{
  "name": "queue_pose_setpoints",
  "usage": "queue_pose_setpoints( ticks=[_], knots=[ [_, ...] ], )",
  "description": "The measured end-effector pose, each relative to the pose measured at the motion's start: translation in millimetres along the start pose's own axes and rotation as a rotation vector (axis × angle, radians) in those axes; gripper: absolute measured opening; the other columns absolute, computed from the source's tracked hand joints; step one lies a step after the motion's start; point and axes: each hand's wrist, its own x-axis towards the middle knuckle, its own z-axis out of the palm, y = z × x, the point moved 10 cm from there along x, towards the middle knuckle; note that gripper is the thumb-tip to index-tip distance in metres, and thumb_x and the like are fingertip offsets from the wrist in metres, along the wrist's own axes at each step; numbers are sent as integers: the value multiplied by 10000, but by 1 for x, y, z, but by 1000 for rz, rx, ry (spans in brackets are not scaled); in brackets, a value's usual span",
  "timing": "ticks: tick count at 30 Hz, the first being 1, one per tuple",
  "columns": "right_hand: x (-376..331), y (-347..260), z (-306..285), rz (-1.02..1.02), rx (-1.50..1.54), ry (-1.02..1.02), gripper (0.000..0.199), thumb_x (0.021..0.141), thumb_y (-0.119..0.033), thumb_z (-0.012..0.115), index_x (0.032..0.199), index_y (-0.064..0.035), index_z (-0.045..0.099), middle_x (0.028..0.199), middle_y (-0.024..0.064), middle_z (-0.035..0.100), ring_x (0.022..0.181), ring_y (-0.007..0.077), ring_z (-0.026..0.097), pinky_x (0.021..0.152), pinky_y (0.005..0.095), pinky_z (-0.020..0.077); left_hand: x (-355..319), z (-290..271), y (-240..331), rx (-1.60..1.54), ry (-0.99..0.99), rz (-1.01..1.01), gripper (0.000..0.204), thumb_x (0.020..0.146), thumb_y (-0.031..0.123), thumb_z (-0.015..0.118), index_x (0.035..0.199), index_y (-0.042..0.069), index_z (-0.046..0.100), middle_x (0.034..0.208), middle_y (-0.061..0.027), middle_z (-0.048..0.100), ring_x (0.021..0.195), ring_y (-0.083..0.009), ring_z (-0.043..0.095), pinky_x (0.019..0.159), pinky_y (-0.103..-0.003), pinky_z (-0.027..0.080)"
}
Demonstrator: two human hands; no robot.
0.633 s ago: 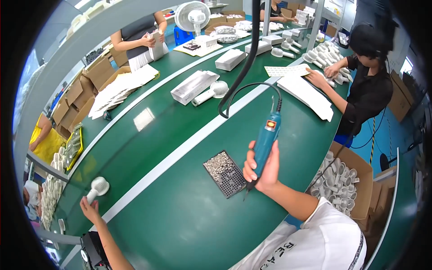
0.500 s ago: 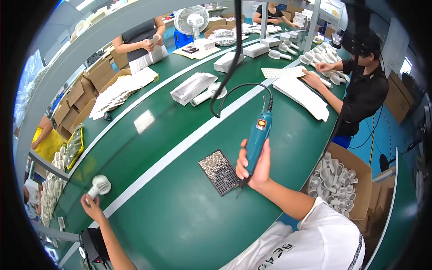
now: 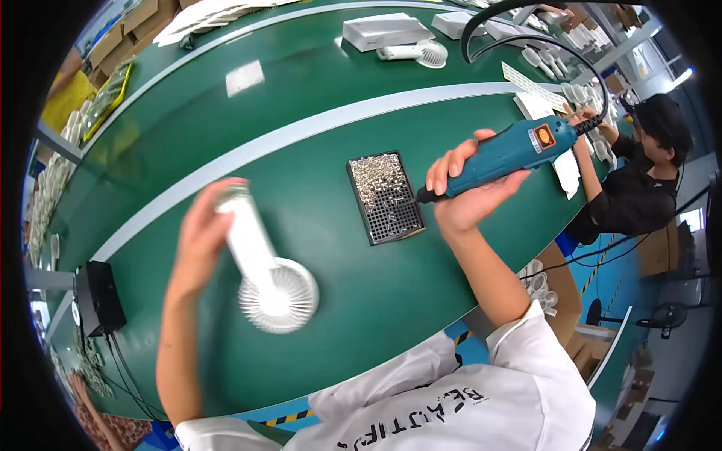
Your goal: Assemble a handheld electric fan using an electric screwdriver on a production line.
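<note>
Over the green tabletop (image 3: 353,353), a person's two hands stand well apart, each closed on something. The left hand (image 3: 199,237) is clamped around the handle end of a white handheld fan (image 3: 278,297), whose round head points down toward the person's side. The fan is blurred, so whether it rests on the tabletop or hangs just above it cannot be told. The right hand (image 3: 477,184) is wrapped around a teal electric screwdriver (image 3: 504,158), its cord (image 3: 598,94) looping away behind it and its black nose by the right edge of a black tray (image 3: 395,222). Its bit is hard to make out.

Going by how things lie, the work on this fan seems at an early point: tool and fan are both in hand, but they are well apart and no screw is being driven. Small metal screws (image 3: 378,179) cover the upper part of the tray, while the holes below are bare, so plenty look left to use. Whether any screw already sits in the fan cannot be seen. Farther off, a second fan (image 3: 417,52) lies beside a white box (image 3: 386,31); its finish cannot be judged from here.
</note>
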Motion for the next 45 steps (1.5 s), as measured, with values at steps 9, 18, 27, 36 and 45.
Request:
queue_pose_setpoints(
  ticks=[9,18,27,36,45],
  knots=[
    [-1,22,19,52,-56,-85,827,811,-818,202,1098,-87,460,585,40,441,369,159,395,353,309,368,-3,111,-29,346,-253,-54,366,892,212,566,1212,45,509,918,-92,551,810,-184,524,721,-314,419],
    [7,26,17,66,-80,-51,774,849,-775,200,1096,-93,470,604,32,439,370,150,380,354,306,344,-7,115,-11,708,-64,320,347,787,163,671,1107,59,586,1035,-107,521,994,-270,454,883,-387,318],
    [-10,-15,74,116,180,-247,653,928,-648,262,1125,-54,447,691,21,436,406,124,370,357,270,330,-26,118,30,549,96,480,384,575,145,845,934,125,708,1199,-95,512,1095,-277,449,817,-392,396],
    [-34,7,88,305,173,-278,723,909,-688,228,1196,-53,420,620,28,440,352,142,386,341,294,366,-35,126,16,287,4,471,148,635,44,782,754,69,698,1138,-69,576,1066,-285,482,903,-401,358],
    [-50,36,104,210,89,-385,947,719,-895,233,1169,-86,432,580,70,484,382,198,464,385,315,419,-27,107,-6,377,217,349,170,662,79,772,814,35,709,1149,-55,581,1060,-272,490,921,-383,371]
  ],
)
